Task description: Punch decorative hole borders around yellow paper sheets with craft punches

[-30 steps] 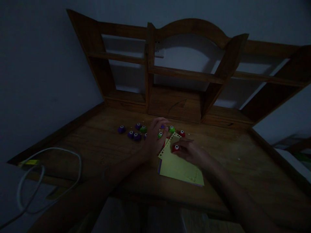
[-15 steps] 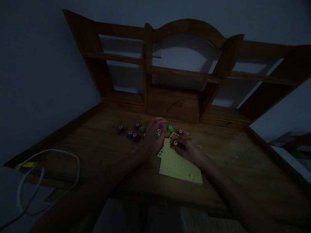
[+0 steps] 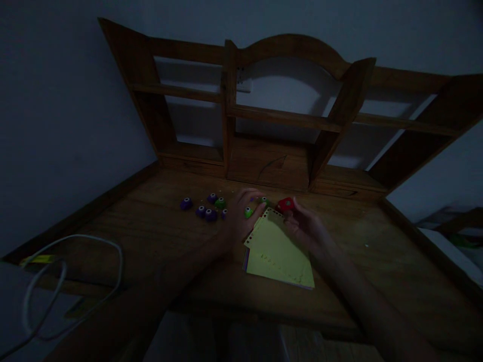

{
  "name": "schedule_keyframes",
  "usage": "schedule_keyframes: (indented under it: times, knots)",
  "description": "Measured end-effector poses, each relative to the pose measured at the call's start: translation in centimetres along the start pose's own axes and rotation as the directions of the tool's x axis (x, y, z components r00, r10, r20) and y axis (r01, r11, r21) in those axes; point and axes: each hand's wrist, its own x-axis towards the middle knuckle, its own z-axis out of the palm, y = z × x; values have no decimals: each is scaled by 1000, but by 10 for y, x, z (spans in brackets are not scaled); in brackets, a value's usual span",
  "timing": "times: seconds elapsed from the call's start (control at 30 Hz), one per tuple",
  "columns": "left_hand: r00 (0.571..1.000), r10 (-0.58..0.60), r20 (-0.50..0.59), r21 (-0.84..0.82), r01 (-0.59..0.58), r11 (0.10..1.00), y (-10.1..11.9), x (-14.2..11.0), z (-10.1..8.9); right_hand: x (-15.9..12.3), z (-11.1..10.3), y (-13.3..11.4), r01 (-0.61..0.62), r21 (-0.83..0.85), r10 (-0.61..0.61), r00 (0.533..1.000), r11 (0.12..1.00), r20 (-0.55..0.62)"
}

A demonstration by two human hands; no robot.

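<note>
Yellow paper (image 3: 281,249) with a row of punched holes along its upper edges lies on top of other sheets. My right hand (image 3: 307,226) pinches a red paper punch (image 3: 286,203) above the paper's upper right corner, with the punch tilted. My left hand (image 3: 239,213) rests by the sheets' left edge, thumb and fingers apart. A green punch (image 3: 248,212) shows in the gap between thumb and fingers, and another green punch (image 3: 264,201) stands just beyond. To the left, several purple punches (image 3: 186,203) surround a green one (image 3: 220,202).
The wooden desk (image 3: 350,241) carries tiny paper bits. A wooden shelf unit (image 3: 269,161) rises at its back. On the left, a white cable (image 3: 119,261) loops near a yellow object (image 3: 37,259). The light is dim.
My right hand has moved up and right, off the paper's holed edge, and the red punch has turned in its fingers. My left hand has shifted slightly.
</note>
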Motion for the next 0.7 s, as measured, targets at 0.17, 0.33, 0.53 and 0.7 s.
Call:
schedule_keyframes:
  times: [0.17,0.33,0.53,0.7]
  knots:
    - [979,202,-37,36,-201,979,3,-5,0,-5,5,3,-115,207,93,989,972,113]
    - [955,295,-14,71,-293,953,10,-9,-5,-10,9,5,-176,204,138,973,963,185]
    - [944,330,27,95,-331,939,16,-10,-9,-14,16,6,-170,163,136,970,972,201]
    - [939,343,20,122,-343,931,18,-8,-11,-17,21,6,-157,128,130,972,979,196]
